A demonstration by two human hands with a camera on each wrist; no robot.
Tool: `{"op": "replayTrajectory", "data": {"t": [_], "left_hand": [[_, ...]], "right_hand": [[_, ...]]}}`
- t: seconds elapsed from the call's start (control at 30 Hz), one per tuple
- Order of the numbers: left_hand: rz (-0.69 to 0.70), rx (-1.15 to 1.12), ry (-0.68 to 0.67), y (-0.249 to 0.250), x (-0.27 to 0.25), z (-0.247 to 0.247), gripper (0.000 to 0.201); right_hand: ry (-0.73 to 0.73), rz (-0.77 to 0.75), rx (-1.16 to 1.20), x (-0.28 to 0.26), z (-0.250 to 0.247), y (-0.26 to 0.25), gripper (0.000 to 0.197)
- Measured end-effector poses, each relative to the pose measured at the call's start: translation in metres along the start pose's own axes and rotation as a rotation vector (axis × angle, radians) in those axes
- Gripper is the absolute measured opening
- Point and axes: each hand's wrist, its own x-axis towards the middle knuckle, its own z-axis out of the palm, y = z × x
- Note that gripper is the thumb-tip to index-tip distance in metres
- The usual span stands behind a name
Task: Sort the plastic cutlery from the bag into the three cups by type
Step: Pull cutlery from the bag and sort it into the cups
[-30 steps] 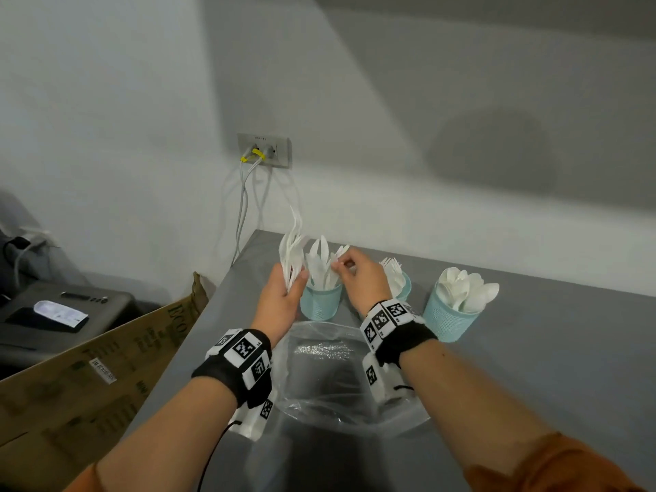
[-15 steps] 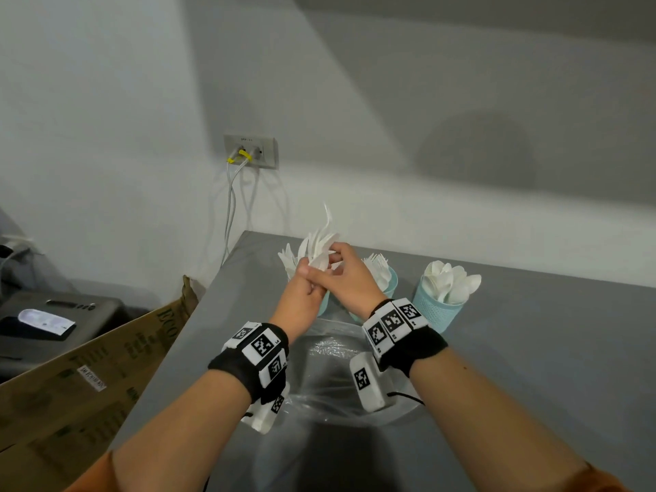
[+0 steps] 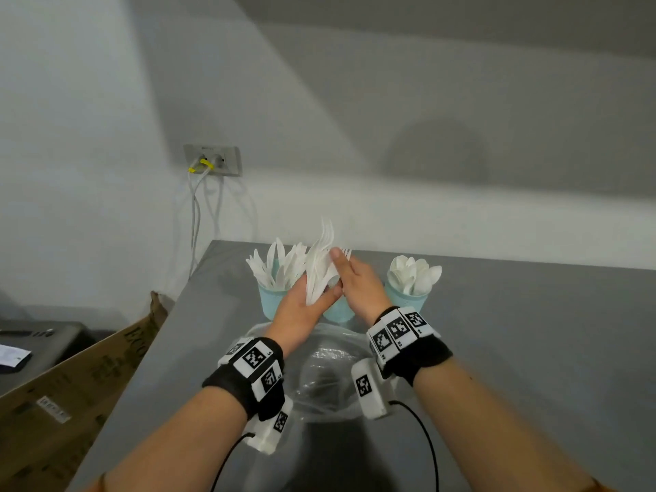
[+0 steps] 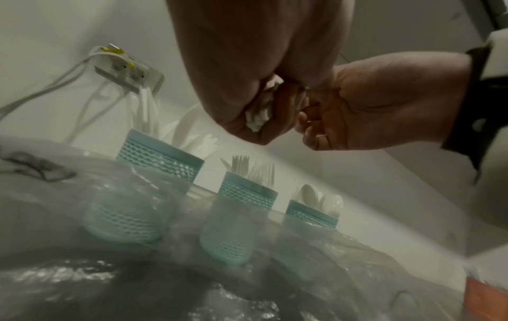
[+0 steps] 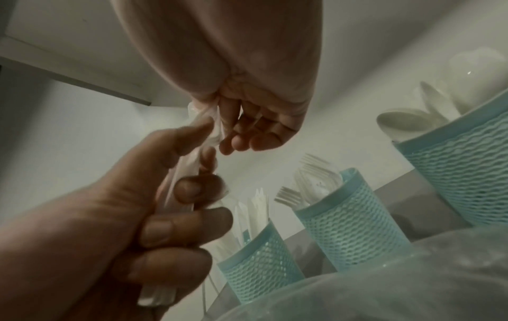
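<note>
I judge the sort close to finished, with one handful left to split. The largest thing is the grey tabletop (image 3: 532, 349), and I take the middle turquoise mesh-patterned plastic cup (image 4: 246, 192), the one with white forks standing in it, as my landmark.

Nearer to me than that cup lies the clear crumpled plastic bag (image 3: 330, 371), slack on the table; I can make out no cutlery inside it, though glare hides parts of it, so I think it is emptied. To the left of the fork cup stands the matching turquoise cup of white plastic knives (image 3: 273, 278), well filled. To the right of the fork cup stands the third turquoise cup of white plastic spoons (image 3: 413, 278), also well filled.

Directly above and in front of the fork cup, my left hand (image 3: 301, 307) is clenched round the handles of a small bunch of white plastic cutlery (image 3: 319, 268), heads fanned upward; one fork head shows, but I cannot tell the others' types. My right hand (image 3: 358, 282) reaches into that bunch: the right wrist view shows its thumb and fingers pinching a piece of it near the top.

What remains, as I see it, is dealing this bunch out into the right cups.
</note>
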Motion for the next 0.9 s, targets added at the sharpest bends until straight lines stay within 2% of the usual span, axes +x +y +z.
{"op": "replayTrajectory", "data": {"t": [0.13,0.2,0.27,0.33,0.43,0.63,0.8,0.9], "left_hand": [[-0.145,-0.237,-0.011,0.006,-0.001,0.013,0.036],[-0.171,-0.279,-0.006,0.006,0.002,0.018,0.031],[-0.145,-0.266,-0.009,0.006,0.005,0.024,0.024],[-0.146,-0.239,-0.004,0.007,0.007,0.028,0.029],[-0.153,-0.203,-0.01,0.005,0.011,0.032,0.028],[-0.122,-0.298,0.041,0.004,0.016,0.035,0.017],[-0.106,-0.178,0.124,0.002,0.027,0.041,0.017],[-0.096,-0.092,0.141,-0.005,0.034,0.041,0.021]], "right_hand": [[0.023,0.055,0.087,-0.007,-0.012,0.002,0.042],[0.007,0.088,0.147,-0.013,-0.017,0.001,0.039],[-0.037,0.05,0.173,-0.016,-0.017,0.002,0.031],[-0.048,0.005,0.157,-0.016,-0.015,0.005,0.024],[-0.014,0.03,0.153,-0.013,-0.013,0.007,0.033],[0.044,0.065,0.166,-0.008,-0.015,0.006,0.032],[0.141,0.072,0.249,-0.005,-0.013,0.011,0.023],[0.087,0.078,0.28,-0.008,-0.009,0.015,0.014]]}}
